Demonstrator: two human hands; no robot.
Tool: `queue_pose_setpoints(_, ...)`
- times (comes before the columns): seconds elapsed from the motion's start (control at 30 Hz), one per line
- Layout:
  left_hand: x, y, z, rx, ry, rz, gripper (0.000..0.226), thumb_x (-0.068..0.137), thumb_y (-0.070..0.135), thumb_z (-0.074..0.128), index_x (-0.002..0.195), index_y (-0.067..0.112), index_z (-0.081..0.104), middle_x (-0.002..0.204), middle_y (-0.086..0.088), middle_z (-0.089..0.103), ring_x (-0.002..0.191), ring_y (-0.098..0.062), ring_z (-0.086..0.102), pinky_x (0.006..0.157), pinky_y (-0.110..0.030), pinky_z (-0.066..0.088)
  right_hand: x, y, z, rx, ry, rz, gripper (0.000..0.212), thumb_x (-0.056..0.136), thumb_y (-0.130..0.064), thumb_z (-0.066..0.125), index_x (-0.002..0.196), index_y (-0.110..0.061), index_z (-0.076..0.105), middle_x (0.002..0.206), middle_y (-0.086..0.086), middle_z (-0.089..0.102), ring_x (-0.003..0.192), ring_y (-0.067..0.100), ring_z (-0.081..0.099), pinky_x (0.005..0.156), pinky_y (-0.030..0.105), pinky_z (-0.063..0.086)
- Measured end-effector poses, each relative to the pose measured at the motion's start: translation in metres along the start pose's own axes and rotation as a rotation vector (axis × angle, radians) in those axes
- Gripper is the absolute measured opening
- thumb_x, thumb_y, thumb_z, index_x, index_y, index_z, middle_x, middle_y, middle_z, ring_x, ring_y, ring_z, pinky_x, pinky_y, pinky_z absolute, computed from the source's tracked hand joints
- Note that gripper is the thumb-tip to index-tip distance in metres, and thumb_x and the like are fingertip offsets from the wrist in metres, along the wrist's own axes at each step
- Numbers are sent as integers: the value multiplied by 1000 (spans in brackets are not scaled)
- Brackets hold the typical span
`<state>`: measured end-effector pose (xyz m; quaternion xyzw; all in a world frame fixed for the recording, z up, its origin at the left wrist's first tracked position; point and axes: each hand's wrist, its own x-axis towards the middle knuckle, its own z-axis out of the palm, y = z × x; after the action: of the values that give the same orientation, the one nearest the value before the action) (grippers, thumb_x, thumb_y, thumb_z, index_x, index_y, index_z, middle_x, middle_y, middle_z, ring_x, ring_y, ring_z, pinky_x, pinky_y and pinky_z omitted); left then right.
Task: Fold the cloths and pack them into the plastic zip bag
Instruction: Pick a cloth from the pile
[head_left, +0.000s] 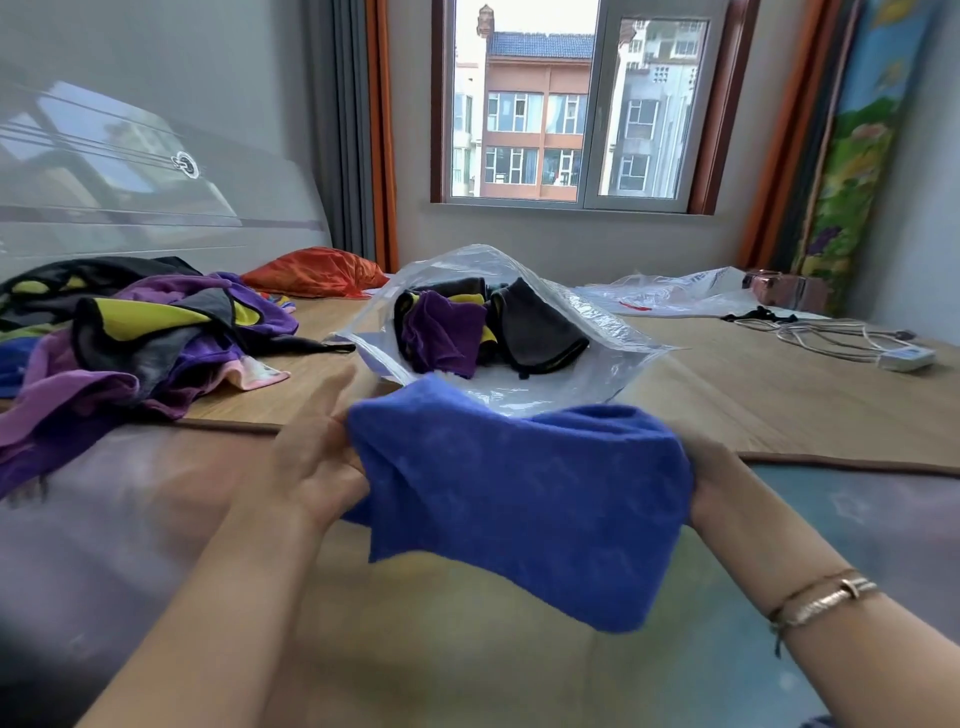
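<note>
Blue cloth (519, 488), gripped at either end by left hand (311, 457) and right hand (711, 478): square its edges, then feed into zip bag (597, 332) mouth at the mat's near edge.

We see a blue cloth (519, 493) hanging folded and rumpled in the air, just in front of the clear plastic zip bag (597, 358). The bag lies open-mouthed, holding purple, grey and yellow-edged cloths. A loose pile of unfolded cloths (135, 338) sprawls to its left.
</note>
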<state>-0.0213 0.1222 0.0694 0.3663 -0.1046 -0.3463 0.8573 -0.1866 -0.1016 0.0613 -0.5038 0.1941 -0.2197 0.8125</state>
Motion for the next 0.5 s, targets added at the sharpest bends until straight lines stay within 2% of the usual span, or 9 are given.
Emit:
queue_pose_setpoints(0.03,1,-2,-1,8,14,-42,12,79,21,75,74,11,70,69,4,65,67,-7,66,57,-21,55,-3,1,1,-88,14,21,36,100,-4,33,79,-1,62,67,14,60,49,21,61,37,16,46)
queue_pose_setpoints(0.1,3,-5,-5,21,46,-86,20,80,10,71,60,8,69,62,0,65,58,-9,66,56,-19,56,-8,0,6,-137,-28,100,41,96,-4,38,66,-2,65,56,11,58,40,17,58,35,16,44)
queue_pose_setpoints(0.17,2,-5,-5,61,55,-83,17,86,4,62,72,5,71,69,-6,71,59,-13,69,61,-22,58,-9,-3,8,-114,-46,114,31,87,-4,50,63,-3,68,57,8,60,45,15,60,43,18,49)
queue_pose_setpoints(0.23,1,-2,-3,128,63,-21,8,87,4,62,86,9,68,73,-4,73,60,-11,70,62,-22,57,-5,-5,4,-158,17,0,8,81,-5,60,78,-6,67,68,7,59,56,15,59,51,24,49)
queue_pose_setpoints(0.27,1,0,-2,166,64,32,9,87,4,62,88,13,66,72,-3,73,59,-10,69,59,-20,56,-1,-7,0,-180,85,-100,3,83,-7,61,83,-10,63,68,4,57,58,14,56,52,25,46)
queue_pose_setpoints(0.37,-3,10,0,233,22,131,22,87,1,59,101,18,66,82,0,74,59,-7,69,51,-16,54,1,-11,-6,-157,232,-337,13,87,-13,63,83,-22,55,67,-4,55,60,10,51,53,25,39)
queue_pose_setpoints(0.43,-9,16,-1,250,-52,134,33,84,1,61,110,21,68,97,-1,74,63,-8,70,53,-16,55,-6,-15,-4,-78,203,-406,12,89,-14,62,83,-22,56,70,-4,56,62,10,51,53,25,40)
queue_pose_setpoints(0.5,-14,21,-4,234,-161,149,52,62,7,81,111,22,72,109,-2,73,71,-10,71,57,-18,56,-12,-20,-3,44,120,-376,10,90,-13,59,80,-18,59,67,-2,62,60,11,57,53,21,46)
